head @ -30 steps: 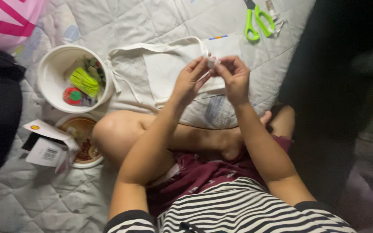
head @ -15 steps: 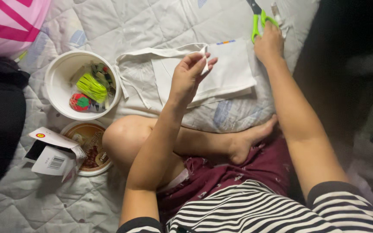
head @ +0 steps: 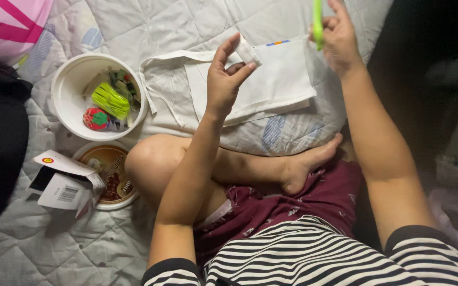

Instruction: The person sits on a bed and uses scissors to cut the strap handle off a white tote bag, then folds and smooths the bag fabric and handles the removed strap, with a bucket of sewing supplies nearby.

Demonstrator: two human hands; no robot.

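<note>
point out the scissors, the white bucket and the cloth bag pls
scissors (head: 317,24), head view, on the green handle in the right hand.
white bucket (head: 65,117), head view, on its inner wall.
cloth bag (head: 282,79), head view, on its flat front.

The pillow (head: 292,127) lies at the centre, at twelve o'clock from the person's crossed legs. On it rests the cloth bag (head: 271,85). The left hand (head: 223,79) is raised over the bag's middle, pinching a small piece of cloth (head: 246,51). At two o'clock from it, the right hand (head: 337,39) holds the scissors (head: 317,24) above the pillow's far edge. At nine o'clock from the bag stands the tub (head: 64,108), with a pincushion (head: 95,118) in it. At six o'clock from the tub lies its lid (head: 107,175), with a folded card (head: 62,180) just left, overlapping it.
</note>
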